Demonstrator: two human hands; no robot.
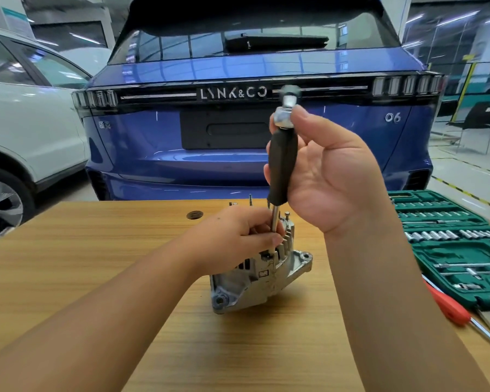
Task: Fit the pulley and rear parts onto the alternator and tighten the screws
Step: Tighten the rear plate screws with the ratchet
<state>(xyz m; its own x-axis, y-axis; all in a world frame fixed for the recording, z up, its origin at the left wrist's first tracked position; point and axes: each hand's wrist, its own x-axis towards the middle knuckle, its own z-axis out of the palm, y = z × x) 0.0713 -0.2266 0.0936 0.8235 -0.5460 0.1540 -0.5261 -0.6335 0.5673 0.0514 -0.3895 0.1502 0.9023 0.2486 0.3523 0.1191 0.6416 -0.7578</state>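
Fingers [300,120] of both hands around driver [283,162], upright over mid-table alternator [255,281].

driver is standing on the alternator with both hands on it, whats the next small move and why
Probably keep twisting the black-handled driver with the right hand to run the screw down. Its shaft stands nearly upright with the tip down in the rear of the alternator, the left hand pinches the shaft low to steady it, and the handle top looks motion-blurred. Whether the screw is seated cannot be seen.
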